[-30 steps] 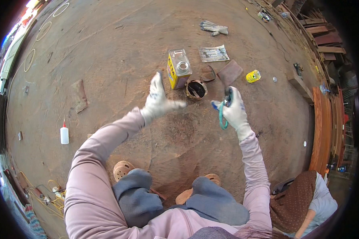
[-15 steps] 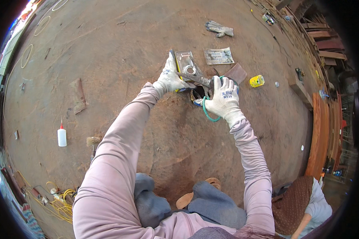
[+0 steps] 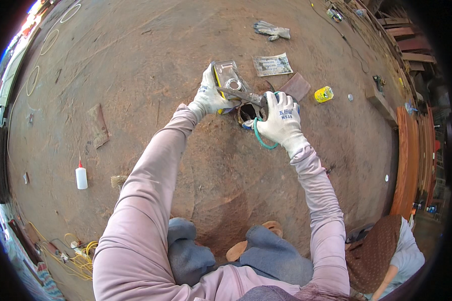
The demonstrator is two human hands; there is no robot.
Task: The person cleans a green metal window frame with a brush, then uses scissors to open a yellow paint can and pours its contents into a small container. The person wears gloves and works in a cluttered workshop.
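My left hand, in a white work glove, is closed around the edge of a clear plastic blister pack with a yellow border. A silvery ring-shaped item shows inside the pack. My right hand, gloved too, grips large scissors with green loop handles. Their dark blades reach left across the lower part of the pack; whether they cut into it I cannot tell. Directly below the blades sits a round object with a dark hollow, partly covered by my right hand.
Nearby on the ground are a printed sheet, a brown flat piece, a yellow can and a spare glove. A red-capped white bottle stands left. Timber lines the right, where another person is partly visible.
The view has shifted slightly. The blister pack has moved a little up and left with my left hand, and the round hollow object shows more. Both grips stay the same.
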